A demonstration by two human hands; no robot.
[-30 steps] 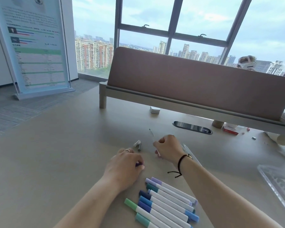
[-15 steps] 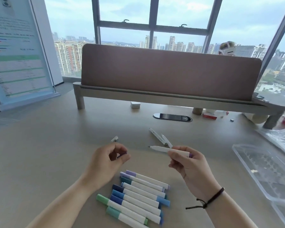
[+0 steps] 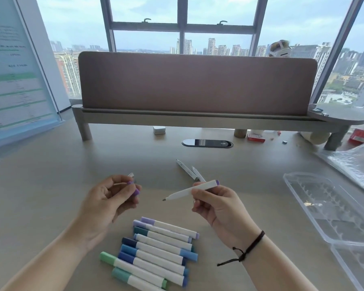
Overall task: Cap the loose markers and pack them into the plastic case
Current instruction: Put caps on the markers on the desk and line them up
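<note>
Clearly readied for capping: right hand [image 3: 216, 204] fingers pinch the uncapped marker [image 3: 190, 191], tip aimed left toward the purple cap [image 3: 135, 191] gripped in left hand [image 3: 105, 203] fingers.

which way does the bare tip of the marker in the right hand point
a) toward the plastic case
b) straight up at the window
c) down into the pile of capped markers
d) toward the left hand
d: the right hand holds the white marker with its dark tip aimed across at the left hand, which pinches a purple cap.
</note>
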